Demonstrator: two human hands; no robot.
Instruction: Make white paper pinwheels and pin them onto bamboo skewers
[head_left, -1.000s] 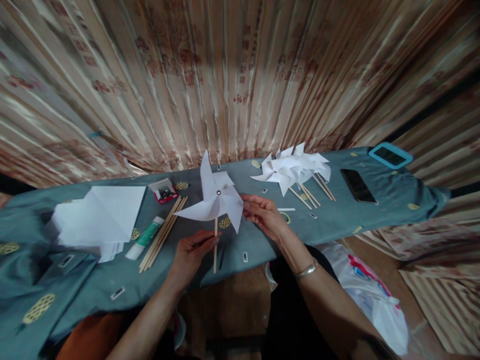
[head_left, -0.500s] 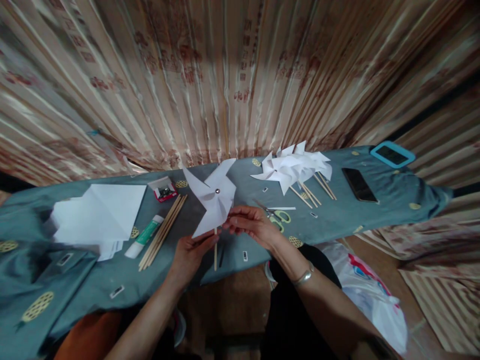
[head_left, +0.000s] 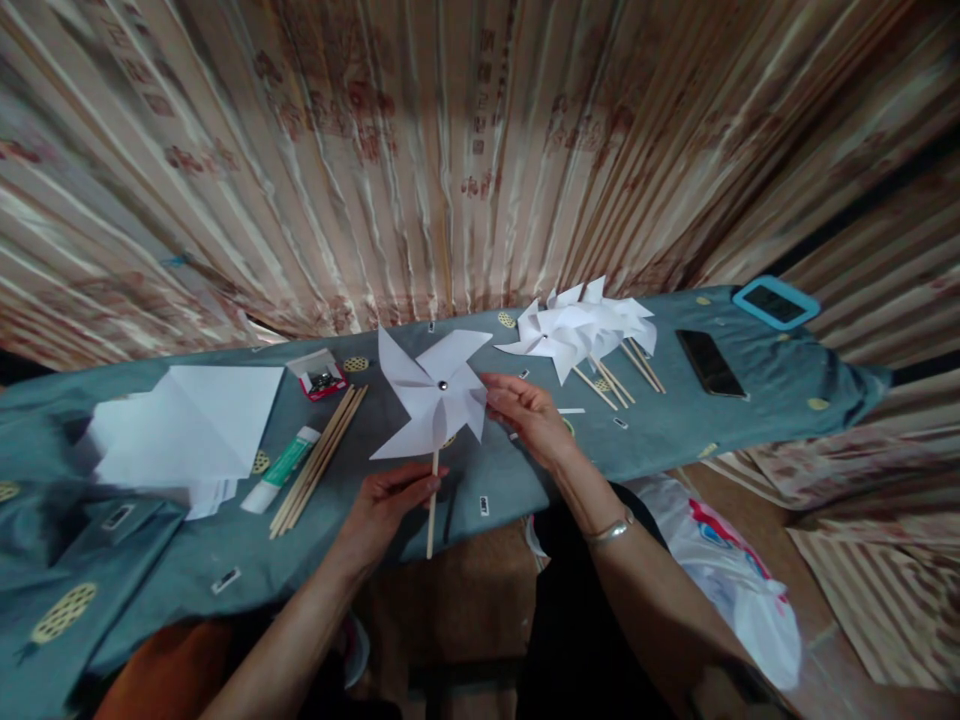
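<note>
My left hand (head_left: pixel 394 500) is closed around the wooden stick of a white paper pinwheel (head_left: pixel 427 400), holding it upright above the cloth. A shiny round pin sits at the pinwheel's centre. On the other side, my right hand (head_left: pixel 525 410) has its thumb and fingers closed at the edge of the right-hand blade. Scissors (head_left: pixel 568 427) lie mostly hidden behind that hand. To the left are several wooden sticks (head_left: pixel 319 465), a green and white glue stick (head_left: pixel 281 470) and a small red box (head_left: pixel 319 376) of metal pins.
White paper sheets (head_left: pixel 187 425) lie at the left of the cloth-covered table (head_left: pixel 517 480). Several finished pinwheels (head_left: pixel 577 325) overlap at the back right. Beyond them are a black phone (head_left: pixel 709 362) and a blue-framed device (head_left: pixel 776 302). A pleated curtain (head_left: pixel 450 150) hangs behind.
The pinwheel's blades have turned, and the head now sits slightly further right. My right hand has moved up along the blade edge, covering more of the scissors. The left hand still grips the stick.
</note>
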